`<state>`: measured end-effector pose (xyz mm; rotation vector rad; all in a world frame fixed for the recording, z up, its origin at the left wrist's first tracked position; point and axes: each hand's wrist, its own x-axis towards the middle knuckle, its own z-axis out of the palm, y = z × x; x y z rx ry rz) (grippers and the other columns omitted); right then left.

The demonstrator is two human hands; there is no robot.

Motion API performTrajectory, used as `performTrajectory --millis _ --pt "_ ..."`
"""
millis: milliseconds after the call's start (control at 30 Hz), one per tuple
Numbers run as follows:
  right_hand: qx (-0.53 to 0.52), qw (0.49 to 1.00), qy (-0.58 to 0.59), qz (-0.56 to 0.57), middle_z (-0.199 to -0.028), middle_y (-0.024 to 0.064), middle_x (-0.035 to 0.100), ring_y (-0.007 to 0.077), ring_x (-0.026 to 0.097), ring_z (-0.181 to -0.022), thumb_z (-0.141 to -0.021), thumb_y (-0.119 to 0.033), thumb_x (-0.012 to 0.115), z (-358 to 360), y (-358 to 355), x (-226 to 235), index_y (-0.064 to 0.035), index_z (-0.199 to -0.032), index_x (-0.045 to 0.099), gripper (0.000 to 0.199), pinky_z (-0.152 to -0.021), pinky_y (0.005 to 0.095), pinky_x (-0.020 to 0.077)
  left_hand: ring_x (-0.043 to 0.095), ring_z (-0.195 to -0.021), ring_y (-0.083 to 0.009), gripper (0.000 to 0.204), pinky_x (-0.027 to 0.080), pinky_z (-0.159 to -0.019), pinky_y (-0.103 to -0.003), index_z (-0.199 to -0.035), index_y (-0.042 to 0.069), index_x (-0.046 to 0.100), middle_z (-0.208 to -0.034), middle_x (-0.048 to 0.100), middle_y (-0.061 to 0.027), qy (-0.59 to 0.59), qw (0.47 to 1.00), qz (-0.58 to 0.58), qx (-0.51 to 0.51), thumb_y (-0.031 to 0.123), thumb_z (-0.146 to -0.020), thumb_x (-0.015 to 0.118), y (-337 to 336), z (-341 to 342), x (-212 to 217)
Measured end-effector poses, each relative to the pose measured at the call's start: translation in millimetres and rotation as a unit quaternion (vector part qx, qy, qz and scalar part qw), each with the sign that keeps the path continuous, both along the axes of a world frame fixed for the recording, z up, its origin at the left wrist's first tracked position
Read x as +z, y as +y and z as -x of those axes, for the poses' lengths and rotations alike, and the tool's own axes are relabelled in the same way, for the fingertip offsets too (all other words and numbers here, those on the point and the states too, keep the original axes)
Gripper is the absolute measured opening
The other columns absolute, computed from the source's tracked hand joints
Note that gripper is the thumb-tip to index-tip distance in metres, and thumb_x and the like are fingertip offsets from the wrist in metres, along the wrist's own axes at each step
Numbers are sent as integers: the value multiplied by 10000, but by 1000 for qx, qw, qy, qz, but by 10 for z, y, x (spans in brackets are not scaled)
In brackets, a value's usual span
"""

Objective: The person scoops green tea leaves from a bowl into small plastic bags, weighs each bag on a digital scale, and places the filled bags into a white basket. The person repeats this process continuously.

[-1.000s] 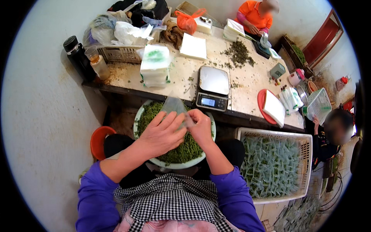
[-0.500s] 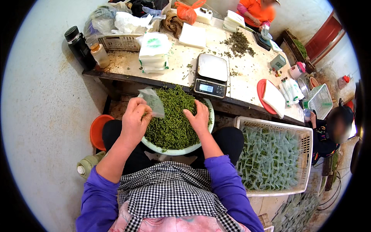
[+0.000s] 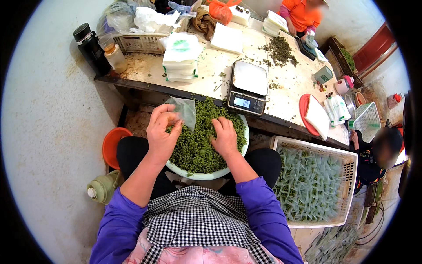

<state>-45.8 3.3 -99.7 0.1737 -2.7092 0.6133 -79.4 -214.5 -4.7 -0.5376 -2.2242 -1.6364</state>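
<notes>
On the lap, head view: a white bowl (image 3: 206, 175) heaped with small green leaves (image 3: 200, 141) sits between the person's knees, just under the table (image 3: 206, 75) edge.
Left hand (image 3: 161, 132): raised over the bowl's left rim, fingers pressed together, pinching a small clear bag (image 3: 184, 110) by its lower edge; the bag stands up above the leaves.
Right hand (image 3: 225, 137): palm down on the leaves, fingers (image 3: 220, 124) curled into the heap; whether any leaves are pinched between them cannot be told.
Scale (image 3: 247, 88): on the table's near edge, just beyond the bowl, its steel pan bare.
Bag stack (image 3: 181, 57): white and green packets piled left of the scale.
Bottle (image 3: 91, 48): black, at the table's left corner, with a jar (image 3: 114, 53) touching or just beside it.
Loose leaves (image 3: 279, 50): a dark pile at the far side of the table, in front of a person in orange (image 3: 303, 15).
Crate (image 3: 314, 185): white, on the person's right, filled with clear packets of green leaves.
Red plate (image 3: 307, 116): on the table's right part, a white pad lying on it.
Orange bucket (image 3: 112, 145): on the floor beside the left knee, with a green flask (image 3: 102, 188) lying nearer.
Co-worker (image 3: 378, 152): crouched beyond the crate, well apart from the bowl.
</notes>
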Motion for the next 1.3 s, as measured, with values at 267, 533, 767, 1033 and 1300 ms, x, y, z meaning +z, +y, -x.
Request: performTrajectory --millis 267,533,767,1033,1300 --pt "-117 793 -82 592 -971 88 672 150 628 -774 -791 -19 687 385 195 117 -33 -1153 598 372 -675 338 517 643 -832 -102 135 543 -705 -242 -904 -12 602 -1268 524 -117 -31 999 -30 -32 -99 -818 660 62 86 -112" --pt "55 539 44 839 -971 141 645 188 615 -750 -833 -67 663 358 134 974 -35 -1184 516 381 -627 328 538 689 -808 -159 193 567 -656 -287 -925 -7 588 -1297 558 -181 -2 996 44 -79 -68 -791 712 322 95 -146" --pt "116 591 157 783 -1058 128 598 222 648 -899 -799 -108 696 335 -169 1289 -43 -1246 474 504 -789 383 558 699 -821 -324 242 580 -643 -364 -954 26 580 -1296 548 -249 48 987 114 -104 -35 -764 717 504 65 -256" --pt "130 686 219 682 -1127 156 599 290 644 -990 -847 -110 669 432 -202 1097 -48 -1283 456 489 -919 443 513 679 -901 -375 270 582 -657 -375 -930 30 579 -1284 533 -294 120 980 129 -95 -51 -714 719 554 117 -380" --pt "72 768 170 613 -1084 81 613 159 592 -988 -912 -44 641 277 -218 1008 1 -1130 585 229 -910 305 477 680 -899 -382 260 578 -644 -369 -872 4 573 -1227 562 -316 80 985 120 -90 -88 -675 717 516 122 -416"
